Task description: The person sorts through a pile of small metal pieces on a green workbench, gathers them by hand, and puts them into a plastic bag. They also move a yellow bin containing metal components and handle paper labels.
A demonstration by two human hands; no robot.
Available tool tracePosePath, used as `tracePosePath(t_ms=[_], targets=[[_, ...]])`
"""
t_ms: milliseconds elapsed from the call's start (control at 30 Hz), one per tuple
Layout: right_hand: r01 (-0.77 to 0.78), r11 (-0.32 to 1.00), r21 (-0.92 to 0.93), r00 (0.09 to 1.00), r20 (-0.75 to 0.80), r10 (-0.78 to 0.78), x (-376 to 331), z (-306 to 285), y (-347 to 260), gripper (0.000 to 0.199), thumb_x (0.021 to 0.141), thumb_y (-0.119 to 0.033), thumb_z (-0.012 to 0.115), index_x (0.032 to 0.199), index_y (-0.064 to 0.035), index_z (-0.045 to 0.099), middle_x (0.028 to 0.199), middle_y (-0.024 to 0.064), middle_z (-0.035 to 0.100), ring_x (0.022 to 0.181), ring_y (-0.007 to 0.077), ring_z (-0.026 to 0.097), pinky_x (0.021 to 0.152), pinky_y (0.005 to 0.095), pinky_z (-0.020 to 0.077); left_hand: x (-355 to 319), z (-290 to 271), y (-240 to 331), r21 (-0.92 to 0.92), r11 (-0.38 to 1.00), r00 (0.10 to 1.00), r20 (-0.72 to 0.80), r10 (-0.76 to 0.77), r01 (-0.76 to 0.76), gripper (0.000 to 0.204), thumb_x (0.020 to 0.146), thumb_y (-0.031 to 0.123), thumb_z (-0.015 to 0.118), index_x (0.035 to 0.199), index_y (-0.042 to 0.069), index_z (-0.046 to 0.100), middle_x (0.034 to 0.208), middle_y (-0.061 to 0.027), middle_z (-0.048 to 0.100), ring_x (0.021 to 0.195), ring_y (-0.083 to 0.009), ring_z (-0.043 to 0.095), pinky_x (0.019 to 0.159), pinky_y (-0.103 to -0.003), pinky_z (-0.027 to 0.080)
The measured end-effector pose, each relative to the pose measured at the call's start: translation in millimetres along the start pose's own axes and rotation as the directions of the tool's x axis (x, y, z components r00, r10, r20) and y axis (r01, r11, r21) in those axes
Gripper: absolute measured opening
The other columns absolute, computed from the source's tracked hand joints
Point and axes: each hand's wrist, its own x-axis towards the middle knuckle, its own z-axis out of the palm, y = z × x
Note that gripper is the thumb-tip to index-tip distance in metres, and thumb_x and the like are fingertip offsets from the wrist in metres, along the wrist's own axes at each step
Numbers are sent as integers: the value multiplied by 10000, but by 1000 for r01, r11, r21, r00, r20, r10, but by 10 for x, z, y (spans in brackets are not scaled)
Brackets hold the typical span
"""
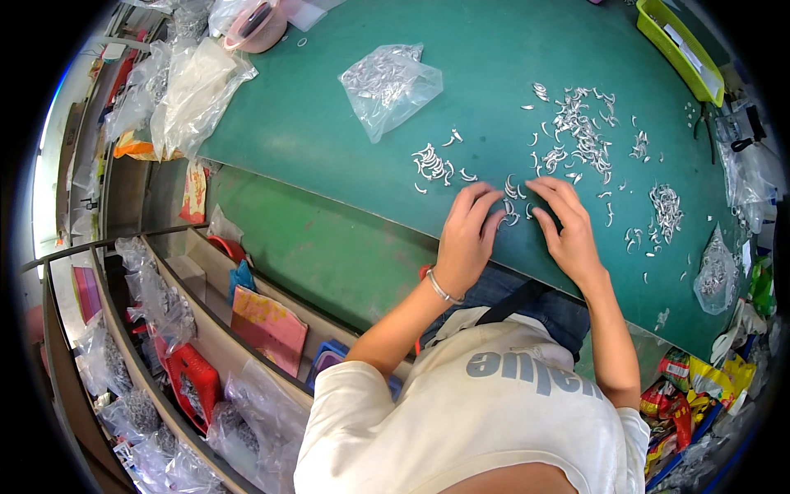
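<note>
Left hand [469,239] and right hand [572,230] flank silvery crescent pieces [510,216] near the edge of a green table [494,49]

From my feed, I see the crescents lying in a small group between the two sets of fingertips. The right hand is released, thumb and forefinger apart; I can't tell whether the left pinches a piece, as its tips are blurred. The near edge runs slantwise just below the hands, so I read little room there. My widest open stretch lies beyond them, between a clear plastic bag [387,82] of similar pieces and a broad scatter [584,132].

In the way on the left is a small cluster [432,163]; on the right, the scatter and a denser heap [666,210]. Farther right I have a filled clear bag [716,276], pliers [704,132] and a yellow-green tray [679,53]. A pink basin [257,37] sits at the far left.
</note>
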Motion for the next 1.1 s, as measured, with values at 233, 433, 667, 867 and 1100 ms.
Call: tracePosePath(t_ms=[233,433,667,867,1100], targets=[[218,973,-73,962,187,-201,120,139,92,377,826,46,560,1199,-9,571,1289,135,538,1275,321,440,1047,425,364,-174,-15,-26,239,971,1000,26,2,-8,180,723,44,721,878,57,631,921,-75,562,868,-247,523,745,-349,355],[-73,993,90,997,-25,76,-90,-71,133,248,816,21,595,1060,-3,630,1136,122,613,1106,313,558,976,405,406,-119,-134,-112,295,955,999,-31,17,-7,168,724,21,711,866,53,628,896,-68,562,849,-251,525,733,-347,360],[27,937,-348,984,-156,-86,67,78,76,126,742,-67,702,844,-45,632,857,64,551,830,254,502,709,357,373,-88,-86,-127,323,946,996,-90,0,29,157,730,9,705,861,53,630,889,-65,562,846,-235,529,730,-338,357],[-35,938,-344,990,-140,-15,73,89,96,121,730,-56,707,787,-39,601,814,65,545,800,259,500,704,363,372,-99,-102,-168,327,943,987,-158,-1,54,158,729,5,705,860,55,632,873,-61,565,834,-231,530,734,-334,357],[65,994,-89,977,-199,-82,169,168,-19,111,719,-12,685,785,-22,596,805,83,546,793,266,507,717,358,389,-132,-155,-172,290,957,995,-91,39,-11,170,735,-3,697,885,53,639,852,-65,568,818,-236,542,729,-330,363]])
